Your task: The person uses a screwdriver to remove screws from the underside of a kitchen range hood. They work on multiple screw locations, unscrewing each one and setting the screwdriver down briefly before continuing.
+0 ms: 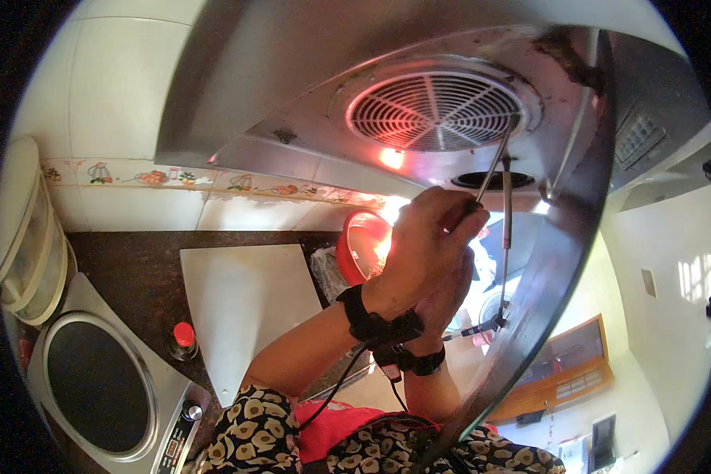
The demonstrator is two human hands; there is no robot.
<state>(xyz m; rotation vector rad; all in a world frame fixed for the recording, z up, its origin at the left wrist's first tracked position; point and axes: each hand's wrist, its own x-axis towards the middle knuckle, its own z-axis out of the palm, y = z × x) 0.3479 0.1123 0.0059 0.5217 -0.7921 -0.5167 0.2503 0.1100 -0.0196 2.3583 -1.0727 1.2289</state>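
Observation:
My left hand (428, 245) is raised under a stainless range hood (308, 95) and is closed around the dark handle of a long thin screwdriver (494, 166). Its shaft slants up to the right edge of the round fan grille (434, 110). Just behind and below, my right hand (444, 304) grips a second, shorter screwdriver (472, 331) whose tip meets the hood's shiny front panel (553, 261). Both wrists wear black bands with a cable. A thin metal strut (506, 229) stands upright beside the hands.
On the dark stone counter (134, 261) below lie a white cutting board (245, 308), a red bowl (362, 245), a small red-capped bottle (183, 340) and an induction cooker (95, 387). A white lidded container (24, 229) stands at the far left against the tiled wall.

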